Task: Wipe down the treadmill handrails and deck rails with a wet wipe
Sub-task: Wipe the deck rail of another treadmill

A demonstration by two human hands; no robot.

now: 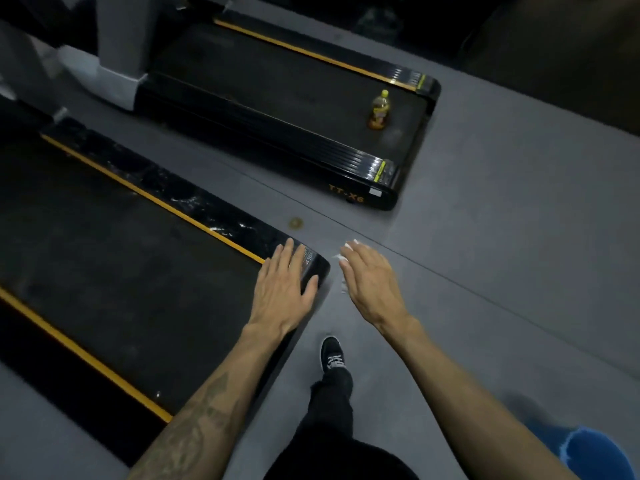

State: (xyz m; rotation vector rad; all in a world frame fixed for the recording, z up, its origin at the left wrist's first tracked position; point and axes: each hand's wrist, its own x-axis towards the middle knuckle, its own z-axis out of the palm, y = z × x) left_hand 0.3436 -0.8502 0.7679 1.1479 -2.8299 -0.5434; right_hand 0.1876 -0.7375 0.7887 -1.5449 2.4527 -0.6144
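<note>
Wipe [347, 252] sat bunched under my right hand [372, 284], fingers curled round it, just off the deck rail [194, 199]. My left hand [282, 287] lay flat, fingers straight, on the rail's end. I judged that grip loose; the wipe could drop to the floor [485, 237].

Left hand [282, 282]: palm down, fingers straight and spread, bare forearm extended (tattooed near the elbow). Right hand [369, 278]: back of hand up, fingers bent downward, pinching something white (grip hidden under the palm). Right arm bare, stretched forward, wrist slightly flexed.
</note>
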